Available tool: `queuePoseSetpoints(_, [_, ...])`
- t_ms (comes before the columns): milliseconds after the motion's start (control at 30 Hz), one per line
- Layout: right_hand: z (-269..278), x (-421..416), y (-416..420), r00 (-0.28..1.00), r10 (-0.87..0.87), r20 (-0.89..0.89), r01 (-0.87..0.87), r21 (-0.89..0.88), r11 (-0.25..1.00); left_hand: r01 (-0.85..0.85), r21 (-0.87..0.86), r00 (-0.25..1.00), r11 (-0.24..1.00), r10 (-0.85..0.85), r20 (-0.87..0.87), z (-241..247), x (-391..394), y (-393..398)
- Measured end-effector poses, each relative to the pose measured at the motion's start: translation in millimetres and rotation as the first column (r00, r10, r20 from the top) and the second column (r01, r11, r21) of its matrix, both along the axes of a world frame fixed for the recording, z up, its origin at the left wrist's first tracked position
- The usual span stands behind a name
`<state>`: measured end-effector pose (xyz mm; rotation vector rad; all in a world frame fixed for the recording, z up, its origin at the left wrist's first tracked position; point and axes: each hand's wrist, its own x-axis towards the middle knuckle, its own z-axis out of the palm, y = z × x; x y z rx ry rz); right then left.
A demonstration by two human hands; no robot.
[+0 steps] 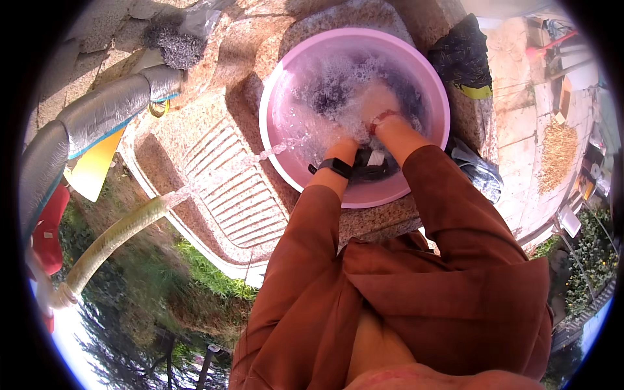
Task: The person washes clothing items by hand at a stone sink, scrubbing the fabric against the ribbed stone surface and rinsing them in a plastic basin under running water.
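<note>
A pink plastic basin (441, 117) holds foamy water with dark cloth (370, 168) under and at its surface. Both of my hands are down in it. My left hand (343, 139), with a black band on the wrist, is hidden by foam beyond the wrist. My right hand (380, 100), a red bracelet at its wrist, shows partly through the suds; its fingers are under water. Whether either one grips the cloth cannot be seen. From a hose (117, 231) at the left, a stream of water (234, 165) runs over the basin's rim and into it.
The basin rests on a speckled stone sink with a ribbed washboard (239, 190) at its left. Black patterned cloth (460, 56) lies on the right ledge, grey-blue cloth (480, 178) below it. A silver-wrapped pipe (105, 109) and a scouring pad (180, 48) are at the upper left.
</note>
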<state>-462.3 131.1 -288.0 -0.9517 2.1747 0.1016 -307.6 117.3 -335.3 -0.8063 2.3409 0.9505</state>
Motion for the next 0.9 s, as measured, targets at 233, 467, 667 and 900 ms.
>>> queuePoseSetpoints(233, [8.4, -7.4, -3.7, 0.920, 0.342, -0.189, -0.357, -0.053, 0.932, -0.005, -0.361, 1.000, 0.932, -0.001, -0.017, 5.7, 3.1, -25.6])
queuePoseSetpoints(467, [31.3, -14.2, 27.0, 0.952, -0.303, -0.036, 0.252, -0.467, 0.848, -0.442, -0.230, 0.894, 0.867, 0.404, -0.193, 77.4, 9.2, -40.4])
queuePoseSetpoints(667, [77.8, -16.5, 67.9, 0.069, -0.229, 0.971, 0.995, -0.085, -0.060, -0.565, 0.818, -0.023, 0.104, 0.990, -0.142, 110.3, 41.8, -25.7])
queuePoseSetpoints(900, [206.8, 2.4, 68.4, 0.034, 0.334, 0.942, 0.996, -0.004, -0.088, -0.479, 0.864, -0.099, -0.157, 0.987, 0.124, 149.8, 83.8, -44.5])
